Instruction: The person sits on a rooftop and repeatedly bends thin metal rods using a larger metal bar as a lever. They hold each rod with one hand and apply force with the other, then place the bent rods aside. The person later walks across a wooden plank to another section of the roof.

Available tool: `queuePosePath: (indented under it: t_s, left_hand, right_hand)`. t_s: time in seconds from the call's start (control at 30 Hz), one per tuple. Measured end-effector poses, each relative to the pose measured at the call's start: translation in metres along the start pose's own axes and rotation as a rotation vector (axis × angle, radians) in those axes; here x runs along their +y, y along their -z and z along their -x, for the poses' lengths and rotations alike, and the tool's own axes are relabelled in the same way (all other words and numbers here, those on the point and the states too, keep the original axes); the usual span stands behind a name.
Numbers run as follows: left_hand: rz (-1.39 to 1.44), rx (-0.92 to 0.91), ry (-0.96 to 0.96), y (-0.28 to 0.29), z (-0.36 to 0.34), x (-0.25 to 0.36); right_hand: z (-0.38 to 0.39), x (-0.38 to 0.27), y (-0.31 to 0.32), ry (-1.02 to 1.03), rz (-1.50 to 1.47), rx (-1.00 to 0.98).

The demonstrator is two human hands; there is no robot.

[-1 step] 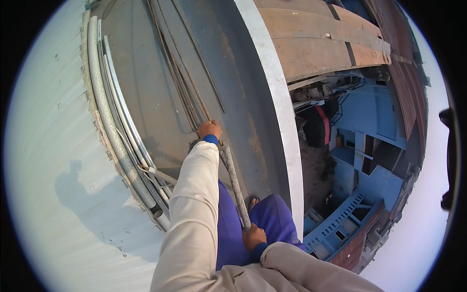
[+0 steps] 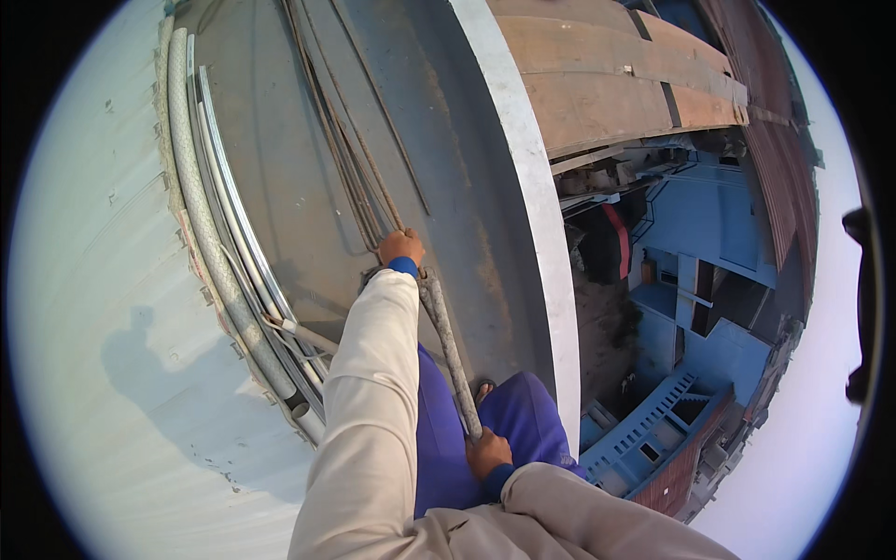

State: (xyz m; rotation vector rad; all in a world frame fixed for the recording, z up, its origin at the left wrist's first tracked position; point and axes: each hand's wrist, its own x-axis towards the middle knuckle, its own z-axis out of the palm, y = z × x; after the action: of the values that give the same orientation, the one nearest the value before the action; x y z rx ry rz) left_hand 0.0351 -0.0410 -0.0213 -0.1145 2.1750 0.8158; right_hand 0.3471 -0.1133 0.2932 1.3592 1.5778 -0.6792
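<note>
My left hand point(image 2: 401, 248) is closed on a thin rusty steel rod point(image 2: 369, 168), one of several long rods lying along the grey floor ahead of me. Just below it, a dark metal fitting, mostly hidden by my sleeve, meets the upper end of a mottled grey pipe point(image 2: 445, 345). My right hand point(image 2: 487, 453) grips the lower end of this pipe near my purple-clad knee point(image 2: 532, 411). A sandaled foot point(image 2: 484, 390) shows beside the pipe.
Long pipes and metal tubes point(image 2: 191, 168) lie at the left along a pale wall point(image 2: 103, 233) bearing my shadow. A white parapet edge point(image 2: 518, 112) runs along my right. Beyond it are rusty roofing sheets point(image 2: 597, 93) and, far below, blue buildings point(image 2: 709, 224).
</note>
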Motion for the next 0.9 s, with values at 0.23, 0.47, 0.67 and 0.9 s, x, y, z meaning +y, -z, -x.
queuePosePath:
  t_s: [0.23,0.47,0.67,0.9]
  left_hand:
    - [0.103,0.056,-0.089,0.003,0.018,0.04]
    - [0.124,0.077,-0.149,0.004,0.009,0.03]
    - [-0.009,0.078,-0.35,-0.033,-0.036,0.013]
    - [0.052,0.087,-0.416,-0.047,-0.084,-0.012]
  right_hand:
    - [-0.026,0.021,0.017,0.051,0.027,0.07]
    - [-0.061,0.036,-0.001,0.126,-0.016,0.081]
    - [-0.118,0.047,-0.021,0.241,-0.115,0.164]
    - [-0.209,0.064,-0.073,0.388,-0.18,0.227]
